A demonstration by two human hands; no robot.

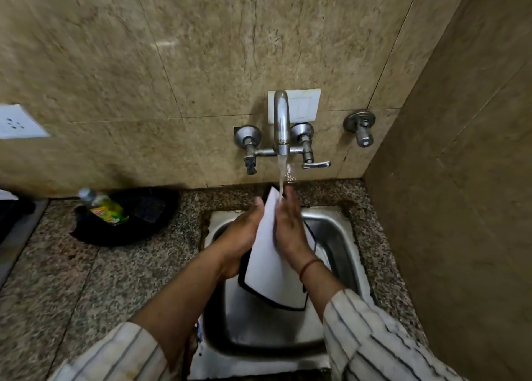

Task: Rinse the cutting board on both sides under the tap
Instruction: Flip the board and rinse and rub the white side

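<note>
Far left of the left hand (243,233): black bowl (135,222) on the granite counter (51,280), holding 1 blurred bottle (102,206) with a green-yellow label, lying tilted; label text unreadable. Wall socket (17,121) up-left, cut off by the frame edge.

Steel sink (339,236) under both hands; only the board is over it.

Left hand grips the cutting board (266,262) by its left edge, thumb up along the face, fingers hidden behind. The board is white with a dark rim, held upright and tilted over the sink, top corner in the water stream (282,176) from the tap (281,124).

Right hand (288,225) lies open and flat against the board's right face, fingers pointing up to the stream, not gripping. Red thread (309,267) on that wrist. Striped sleeves (374,340) pushed up both forearms.

Board's far side hidden; hands motion-blurred.
</note>
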